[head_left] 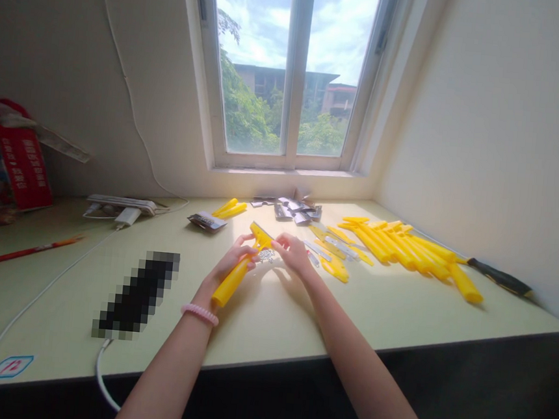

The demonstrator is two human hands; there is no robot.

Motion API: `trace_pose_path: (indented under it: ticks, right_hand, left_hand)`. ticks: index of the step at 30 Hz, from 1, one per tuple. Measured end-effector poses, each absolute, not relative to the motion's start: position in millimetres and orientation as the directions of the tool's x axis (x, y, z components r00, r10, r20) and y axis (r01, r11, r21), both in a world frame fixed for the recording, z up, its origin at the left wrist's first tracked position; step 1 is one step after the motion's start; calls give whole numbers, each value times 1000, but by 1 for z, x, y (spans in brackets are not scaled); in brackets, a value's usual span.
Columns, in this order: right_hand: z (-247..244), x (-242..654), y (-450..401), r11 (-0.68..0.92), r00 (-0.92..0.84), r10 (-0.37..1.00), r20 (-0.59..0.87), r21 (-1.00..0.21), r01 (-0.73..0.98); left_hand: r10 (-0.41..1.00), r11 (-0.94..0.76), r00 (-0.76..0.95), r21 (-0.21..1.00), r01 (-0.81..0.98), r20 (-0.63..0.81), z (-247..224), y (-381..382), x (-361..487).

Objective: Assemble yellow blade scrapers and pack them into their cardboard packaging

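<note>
My left hand [232, 257] is wrapped round a yellow scraper [232, 282], whose wide head points up and away while its thick handle slants down toward my wrist. My right hand [293, 252] has its fingers pinched together at the right edge of the scraper head; anything small between them is hidden. Just beneath the scraper head lies a small pile of screws [266, 255] on the table. Right of my right hand are flat yellow parts [334, 266] and grey blade-like pieces. A pink coiled band circles my left wrist.
Rows of yellow handles [394, 245] and a black-handled screwdriver [498, 278] lie at the right of the table [269, 329]. Dark packets [296, 211] sit near the window. At the left are a power strip [121, 205], white cables and a pixelated dark object [139, 295].
</note>
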State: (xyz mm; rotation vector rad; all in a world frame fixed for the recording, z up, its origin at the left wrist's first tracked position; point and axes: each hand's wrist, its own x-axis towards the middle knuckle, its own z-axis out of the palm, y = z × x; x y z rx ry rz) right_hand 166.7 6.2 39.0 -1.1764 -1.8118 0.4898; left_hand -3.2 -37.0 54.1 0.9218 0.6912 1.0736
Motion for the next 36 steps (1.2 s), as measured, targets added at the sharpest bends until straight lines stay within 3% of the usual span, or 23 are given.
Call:
trace_pose_path:
  ticks: [5,10,15,18,23,27,30,36]
  right_hand:
    - [43,177,9,386,-39,888,459,-696,606]
    - [40,209,11,34,229,868,440,-513,857]
    - [17,233,23,-128,339,861,380,-483,866]
    - [10,235,28,-62,311,840,445,-490,869]
    - [29,228,22,-20,297,860,415,-555,832]
    - [52,218,11,318,211,784,584,-669,672]
    - [60,208,3,563,84,703,706,-624,542]
    - [62,195,-7,688,-110,670,734,-559,462]
  left_hand:
    - [968,173,248,843,-509,-50,49,-29,-6]
    - [986,146,150,805,-576,-71,46,-22,-7]
    - [988,146,123,799,-584,-91,47,-20,-7]
    - [988,151,122,798,-583,-97,47,-20,-7]
    - [989,145,121,799,-584,-91,48,-21,-7]
    - [988,145,132,799,-584,-84,48,-22,-7]
    - [987,143,139,800,-583,-75,47,-22,-8]
    - [988,135,141,805,-578,-64,47,-23,-8]
